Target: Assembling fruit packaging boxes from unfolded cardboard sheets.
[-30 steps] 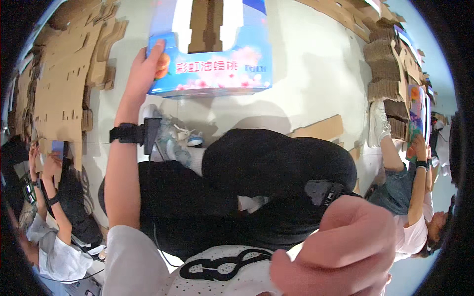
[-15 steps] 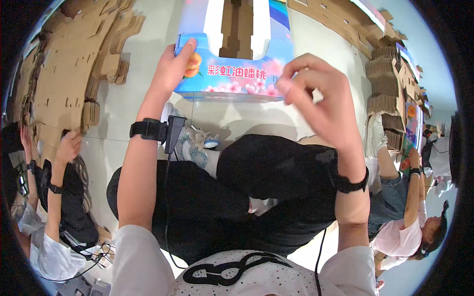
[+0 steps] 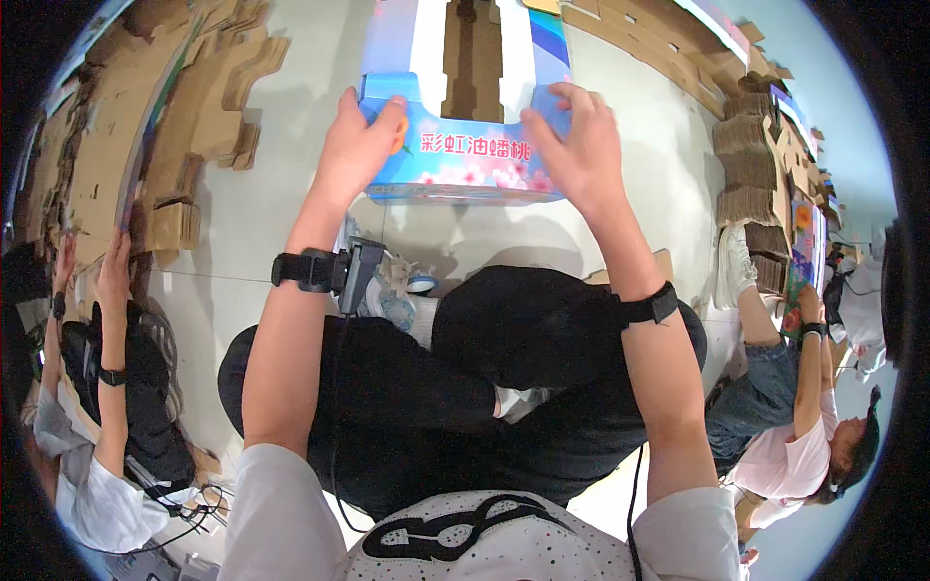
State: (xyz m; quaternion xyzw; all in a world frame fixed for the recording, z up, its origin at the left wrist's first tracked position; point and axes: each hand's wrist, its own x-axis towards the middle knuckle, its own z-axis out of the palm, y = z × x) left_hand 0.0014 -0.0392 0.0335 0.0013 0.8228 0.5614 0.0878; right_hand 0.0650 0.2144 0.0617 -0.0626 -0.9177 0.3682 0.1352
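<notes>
A printed cardboard box (image 3: pixel 455 167), blue and pink with blossoms, lies in front of me. Through the long cutout in its top, brown board (image 3: pixel 475 68) shows between white side strips. My left hand (image 3: pixel 354 145) grips the box's near left corner, thumb on top and partly over a peach picture. At the near right corner, my right hand (image 3: pixel 581 155) is closed on the edge, with the thumb on the upper face and fingers over the side. The fingertips under the box are hidden.
Flattened brown cardboard sheets (image 3: pixel 218 107) are piled at the left, where another person's hands (image 3: pixel 114 276) hold a sheet. Stacked folded cardboard (image 3: pixel 748 165) stands at the right near another seated person (image 3: pixel 790 455). More brown cardboard (image 3: pixel 639 39) lies at the far right.
My right hand has come from beside the box onto its near right corner. The box and my left hand have shifted slightly right. At the left, the other person has raised a sheet.
</notes>
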